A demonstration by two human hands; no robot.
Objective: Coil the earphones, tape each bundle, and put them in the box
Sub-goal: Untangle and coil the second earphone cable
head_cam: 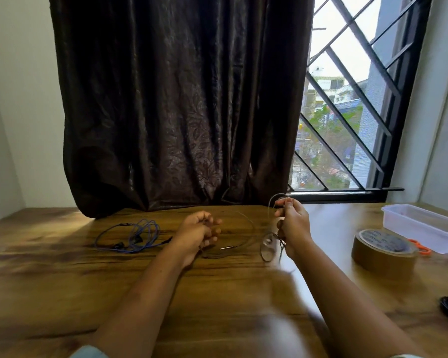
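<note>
Fingers [282, 202] of your right hand [294, 228] pinch loops of the thin grey earphone cord [268, 248], its tail trailing left toward your loosely curled left hand [201, 232] (whether it grips the cord, I cannot tell). Keep loops even. Tape [384, 250] and box [422, 224] wait further right; blue earphones [137, 236] lie left.

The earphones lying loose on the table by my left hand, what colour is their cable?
Blue cable, with black earbuds, seen in the head view.
</note>
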